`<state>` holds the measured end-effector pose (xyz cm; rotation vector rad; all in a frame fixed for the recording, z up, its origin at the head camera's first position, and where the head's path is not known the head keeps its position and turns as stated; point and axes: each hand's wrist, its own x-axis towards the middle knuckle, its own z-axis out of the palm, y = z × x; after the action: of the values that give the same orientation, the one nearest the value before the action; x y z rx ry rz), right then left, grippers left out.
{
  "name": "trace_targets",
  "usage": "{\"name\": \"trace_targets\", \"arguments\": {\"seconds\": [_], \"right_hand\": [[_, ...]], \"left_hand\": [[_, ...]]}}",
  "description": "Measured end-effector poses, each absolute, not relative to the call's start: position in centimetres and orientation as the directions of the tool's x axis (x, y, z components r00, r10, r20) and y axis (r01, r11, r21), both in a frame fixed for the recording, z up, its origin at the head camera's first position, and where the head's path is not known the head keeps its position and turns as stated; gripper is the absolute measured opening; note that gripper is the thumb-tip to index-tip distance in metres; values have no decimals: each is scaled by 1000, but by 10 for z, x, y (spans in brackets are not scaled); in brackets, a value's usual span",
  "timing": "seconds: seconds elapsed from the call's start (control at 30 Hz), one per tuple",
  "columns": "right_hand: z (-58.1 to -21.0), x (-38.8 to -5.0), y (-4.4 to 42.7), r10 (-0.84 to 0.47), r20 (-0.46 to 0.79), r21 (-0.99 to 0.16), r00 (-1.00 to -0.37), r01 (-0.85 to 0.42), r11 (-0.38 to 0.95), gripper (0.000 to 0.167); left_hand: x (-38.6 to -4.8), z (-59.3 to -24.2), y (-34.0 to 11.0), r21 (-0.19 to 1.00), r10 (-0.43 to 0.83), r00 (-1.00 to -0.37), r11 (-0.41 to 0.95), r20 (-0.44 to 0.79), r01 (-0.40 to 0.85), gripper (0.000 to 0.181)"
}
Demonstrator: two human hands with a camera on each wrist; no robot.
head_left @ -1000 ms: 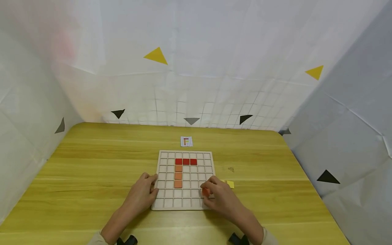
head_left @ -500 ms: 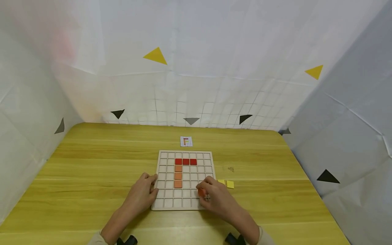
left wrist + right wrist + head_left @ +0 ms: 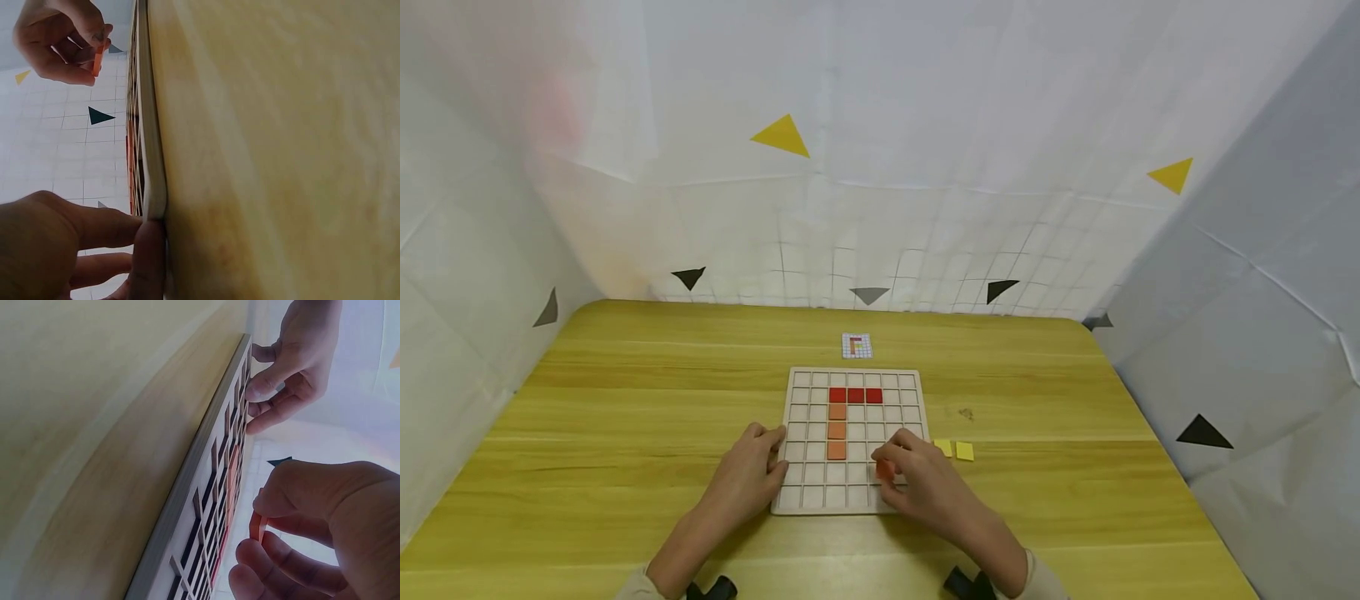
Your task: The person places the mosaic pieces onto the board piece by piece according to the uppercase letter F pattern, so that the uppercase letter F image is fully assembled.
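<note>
In the head view a wooden grid board [image 3: 857,499] lies on the table. Three red square tiles [image 3: 855,396] form a row in its upper part, and three orange square tiles [image 3: 837,431] run down in a column below the leftmost red one. My left hand [image 3: 747,473] rests its thumb and fingertips, spaced apart, against the board's left edge. Over the lower right of the board, my right hand [image 3: 921,482] pinches another orange tile [image 3: 886,470] between thumb and fingers. The right wrist view shows this held tile [image 3: 257,526] raised above the grid.
Two yellow tiles [image 3: 964,451] lie on the table just right of the board. Behind the board sits a small card [image 3: 856,346] printed with a coloured grid pattern. White sheeting [image 3: 880,208] with coloured triangles encloses the table's back and sides.
My right hand has moved left over the board with the orange tile, uncovering more of the yellow tiles. My left hand stays at the board's edge.
</note>
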<state>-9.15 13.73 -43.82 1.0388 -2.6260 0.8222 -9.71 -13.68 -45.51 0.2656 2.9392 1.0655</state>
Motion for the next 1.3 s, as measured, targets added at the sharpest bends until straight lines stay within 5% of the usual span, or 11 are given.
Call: {"name": "trace_targets", "arguments": {"seconds": [1.3], "right_hand": [[-436, -95, 102, -629, 323, -409, -707, -704, 581, 23]], "left_hand": [[-97, -455, -137, 639, 165, -984, 750, 69, 171, 47]]}}
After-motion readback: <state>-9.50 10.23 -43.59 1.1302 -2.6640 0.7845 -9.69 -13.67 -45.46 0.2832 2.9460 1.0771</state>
